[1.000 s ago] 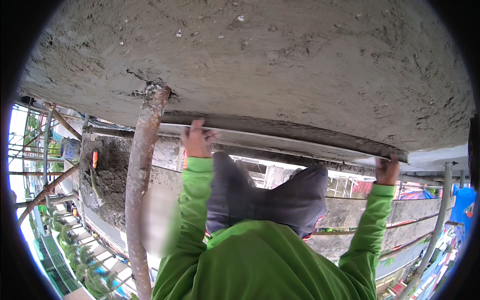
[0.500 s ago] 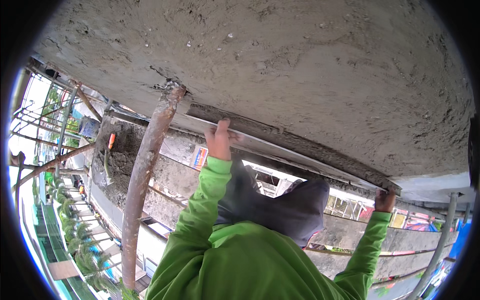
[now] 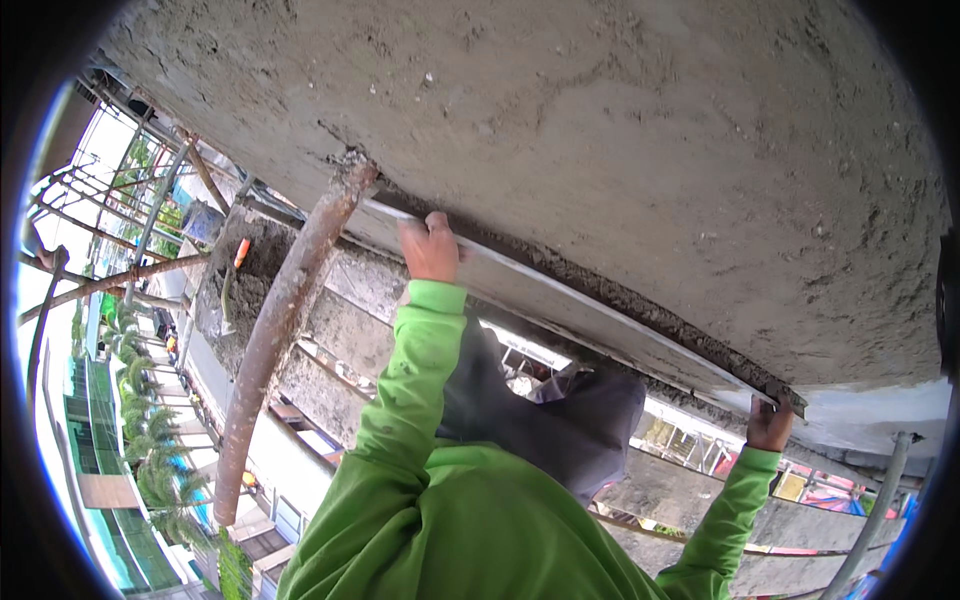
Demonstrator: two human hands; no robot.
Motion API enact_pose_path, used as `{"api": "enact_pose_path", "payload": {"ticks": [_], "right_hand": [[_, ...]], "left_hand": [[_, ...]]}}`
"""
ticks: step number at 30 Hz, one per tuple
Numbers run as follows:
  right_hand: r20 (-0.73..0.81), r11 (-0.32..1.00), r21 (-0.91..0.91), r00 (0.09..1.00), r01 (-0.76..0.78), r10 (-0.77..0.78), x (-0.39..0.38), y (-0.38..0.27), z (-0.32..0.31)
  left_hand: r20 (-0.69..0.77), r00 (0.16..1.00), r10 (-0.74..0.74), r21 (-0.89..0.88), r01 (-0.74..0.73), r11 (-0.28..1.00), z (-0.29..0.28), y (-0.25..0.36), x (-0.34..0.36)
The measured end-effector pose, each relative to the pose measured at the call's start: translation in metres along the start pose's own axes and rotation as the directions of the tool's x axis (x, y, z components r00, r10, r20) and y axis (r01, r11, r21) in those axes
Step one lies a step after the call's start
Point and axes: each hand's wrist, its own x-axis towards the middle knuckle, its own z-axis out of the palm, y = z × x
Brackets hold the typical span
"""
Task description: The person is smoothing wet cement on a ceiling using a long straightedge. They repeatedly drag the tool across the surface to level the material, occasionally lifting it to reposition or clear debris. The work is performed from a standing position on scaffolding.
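A person in a bright green long-sleeved top and a dark grey head cloth is pressing a long metal straightedge against the lower edge of a rough grey plastered surface. The left hand is gripping the straightedge near its left end, fingers curled shut around it. The right hand is holding the straightedge's far right end, fingers closed on it too. Just left of the straightedge's left end, a rusty brown pole is running down from the plaster. Further left of the straightedge, thin scaffold bars are crossing, with an orange-handled tool lying on a mortar-covered ledge. No packages, labels or signs are readable here.
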Motion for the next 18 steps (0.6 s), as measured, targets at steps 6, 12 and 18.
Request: {"api": "enact_pose_path", "payload": {"ticks": [6,12,18], "right_hand": [[-0.012,0.736,0.507,0.85,-0.449,0.527,0.019,0.037,-0.042],[-0.016,0.721,0.559,0.864,-0.409,0.503,0.018,-0.002,-0.037],[-0.005,0.526,0.738,0.776,-0.422,0.63,0.019,-0.025,-0.018]], "left_hand": [[-0.004,0.998,0.066,-0.027,-0.066,0.997,0.012,0.034,-0.024],[0.112,0.976,0.188,-0.242,-0.157,0.958,0.014,0.043,-0.037],[0.061,0.992,-0.107,-0.188,0.117,0.975,0.004,-0.048,-0.019]]}}
